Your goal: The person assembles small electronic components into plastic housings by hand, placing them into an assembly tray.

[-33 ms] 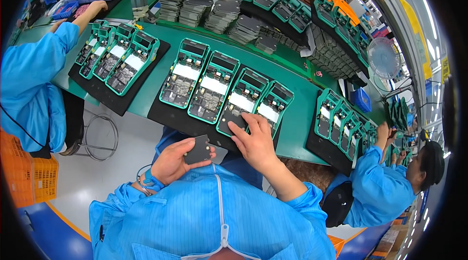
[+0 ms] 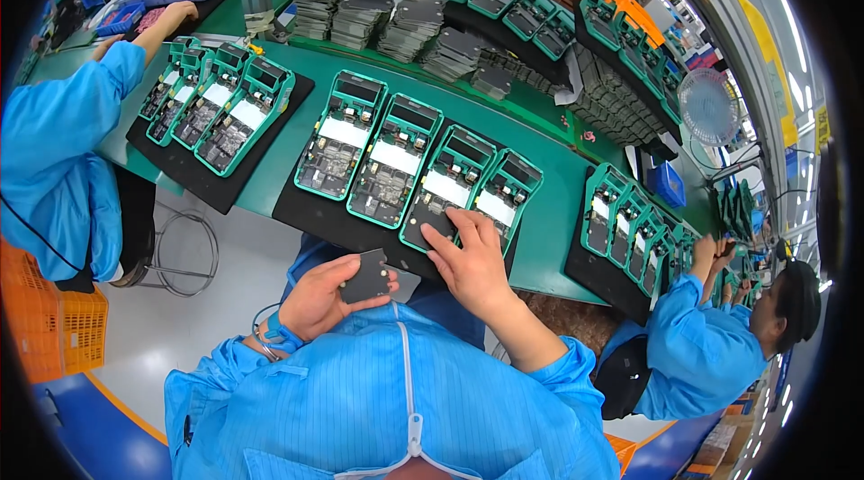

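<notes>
My left hand (image 2: 317, 298) holds a thin dark grey plate (image 2: 367, 278) with small light round spots, in front of my body below the table edge. Fingers apart, my right hand (image 2: 470, 257) rests on the lower part of the third green-framed device housing (image 2: 447, 181), touching a dark plate (image 2: 423, 221) set in it. To its right lies a fourth housing (image 2: 497, 201), partly behind my fingers. Two more, a left housing (image 2: 340, 134) and a second housing (image 2: 394, 161), show bare circuit parts below white panels. All of them lie on a black mat (image 2: 310, 215).
Stacks of dark plates (image 2: 360, 3) stand behind the housings. More housings lie on mats at left (image 2: 236, 116) and right (image 2: 621, 219). A co-worker in blue (image 2: 67, 156) sits left, another co-worker (image 2: 711, 345) right. Orange crates (image 2: 81, 327) stand on the floor, lower left.
The right co-worker's hands have shifted slightly. My own hands and the plate stay where they were.
</notes>
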The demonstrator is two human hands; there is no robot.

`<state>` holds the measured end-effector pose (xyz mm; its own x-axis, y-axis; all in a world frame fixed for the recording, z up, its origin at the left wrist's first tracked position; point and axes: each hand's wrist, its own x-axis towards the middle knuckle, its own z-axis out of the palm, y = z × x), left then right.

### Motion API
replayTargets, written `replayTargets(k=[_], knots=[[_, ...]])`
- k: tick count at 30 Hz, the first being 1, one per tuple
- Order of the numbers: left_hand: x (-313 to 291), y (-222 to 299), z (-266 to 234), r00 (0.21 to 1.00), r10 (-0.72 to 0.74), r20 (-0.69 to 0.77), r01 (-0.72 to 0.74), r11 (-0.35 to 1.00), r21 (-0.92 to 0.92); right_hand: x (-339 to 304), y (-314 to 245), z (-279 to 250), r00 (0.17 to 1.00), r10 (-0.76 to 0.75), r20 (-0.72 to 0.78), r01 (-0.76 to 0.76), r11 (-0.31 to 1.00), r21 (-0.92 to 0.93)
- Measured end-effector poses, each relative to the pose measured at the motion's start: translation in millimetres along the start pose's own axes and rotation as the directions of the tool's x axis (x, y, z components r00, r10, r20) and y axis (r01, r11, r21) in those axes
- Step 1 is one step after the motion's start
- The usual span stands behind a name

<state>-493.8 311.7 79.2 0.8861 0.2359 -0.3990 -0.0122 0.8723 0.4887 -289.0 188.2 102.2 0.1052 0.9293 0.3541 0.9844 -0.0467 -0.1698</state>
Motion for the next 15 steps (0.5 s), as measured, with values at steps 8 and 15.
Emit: replayTargets(k=[8,15], knots=[[-2,-1,-1,0.999,0.014,0.039,-0.013,0.999,-0.029,-1,-16,-7,0.996,0.035,0.085,-0.030,0.998,-0.062],[-4,8,12,0.998,0.024,0.054,-0.022,0.999,-0.036,15,-39,-5,0.958,-0.268,0.105,0.212,0.905,0.369]])
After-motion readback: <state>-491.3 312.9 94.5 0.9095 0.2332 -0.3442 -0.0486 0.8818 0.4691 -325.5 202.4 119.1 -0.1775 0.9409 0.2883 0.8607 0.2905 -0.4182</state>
